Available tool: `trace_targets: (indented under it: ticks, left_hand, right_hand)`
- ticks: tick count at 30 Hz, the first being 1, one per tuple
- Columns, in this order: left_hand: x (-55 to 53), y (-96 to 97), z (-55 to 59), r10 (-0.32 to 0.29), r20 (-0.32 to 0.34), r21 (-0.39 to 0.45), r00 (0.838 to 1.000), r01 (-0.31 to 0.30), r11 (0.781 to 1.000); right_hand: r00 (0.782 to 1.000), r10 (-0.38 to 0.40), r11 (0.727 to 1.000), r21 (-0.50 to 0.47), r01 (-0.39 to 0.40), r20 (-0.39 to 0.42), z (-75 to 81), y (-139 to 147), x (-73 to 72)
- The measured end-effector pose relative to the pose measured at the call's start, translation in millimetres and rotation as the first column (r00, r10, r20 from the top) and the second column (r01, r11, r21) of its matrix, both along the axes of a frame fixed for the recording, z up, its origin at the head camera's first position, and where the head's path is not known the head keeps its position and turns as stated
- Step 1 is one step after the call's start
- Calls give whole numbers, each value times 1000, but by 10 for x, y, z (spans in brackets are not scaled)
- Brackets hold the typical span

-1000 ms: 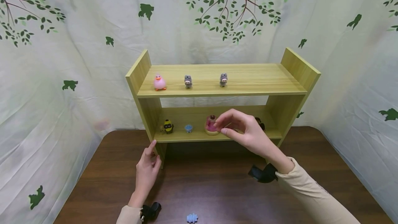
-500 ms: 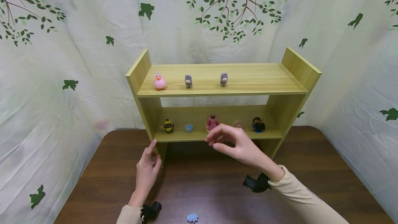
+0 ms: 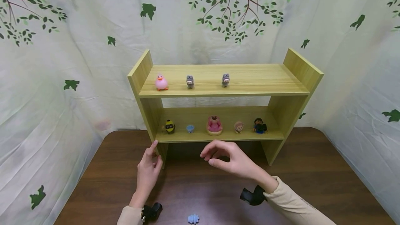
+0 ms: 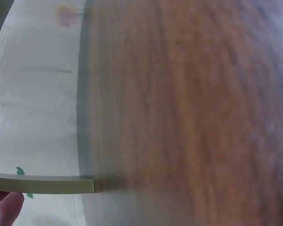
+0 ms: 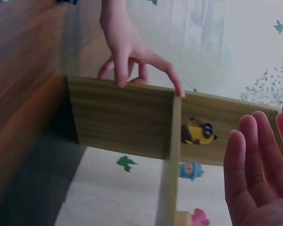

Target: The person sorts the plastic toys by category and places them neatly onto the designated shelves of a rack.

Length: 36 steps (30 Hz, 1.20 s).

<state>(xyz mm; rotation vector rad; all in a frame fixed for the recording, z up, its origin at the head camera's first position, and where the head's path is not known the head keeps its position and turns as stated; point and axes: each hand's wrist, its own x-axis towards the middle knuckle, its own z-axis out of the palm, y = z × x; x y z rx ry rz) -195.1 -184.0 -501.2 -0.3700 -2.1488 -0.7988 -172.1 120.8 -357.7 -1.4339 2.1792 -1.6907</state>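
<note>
A wooden two-tier shelf (image 3: 223, 94) stands on the table. My left hand (image 3: 149, 171) touches its left side, the index fingertip at the lower board's front corner and the thumb by the side panel. In front of the lower tier hovers my right hand (image 3: 229, 158), fingers loosely bent, nothing seen between them. Nearest behind it sit a pink bear figurine (image 3: 214, 125) and a small pale pink figurine (image 3: 239, 127). Farther right is a dark-haired figurine (image 3: 260, 125) in blue. A yellow figurine (image 5: 201, 133) and a little blue one (image 5: 191, 170) occupy the lower tier's left part.
Up on the top tier are a pink duck figurine (image 3: 161, 82) and two grey figurines, one of them a hooded figurine (image 3: 190, 81). A small light-blue toy (image 3: 193, 218) lies near the front of the brown table (image 3: 103, 190). White leaf-patterned cloth (image 3: 78, 114) surrounds it.
My right hand has drawn back from the lower tier, down and to the left, uncovering the pale pink and dark-haired figurines. The left hand keeps its place at the shelf.
</note>
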Motion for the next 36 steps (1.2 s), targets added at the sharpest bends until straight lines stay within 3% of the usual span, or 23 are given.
trace_targets:
  ticks: [18, 25, 30, 36]
  left_hand:
    - [-2, -3, -5, -2, -14, -1, 1000, 2, 1000]
    - [1, 2, 3, -3, -14, -1, 1000, 3, 1000]
    - [4, -1, 3, 0, 4, 1, 1000, 0, 1000]
    - [4, 0, 1, 4, 8, 2, 1000, -4, 1000]
  right_hand:
    - [996, 76, 997, 26, -77, 42, -564, -138, 97]
    - [992, 73, 995, 61, -79, 101, -703, -154, 125]
    - [989, 92, 992, 78, -102, 118, -697, -176, 185]
    - [984, 103, 986, 117, -120, 144, -888, -193, 174]
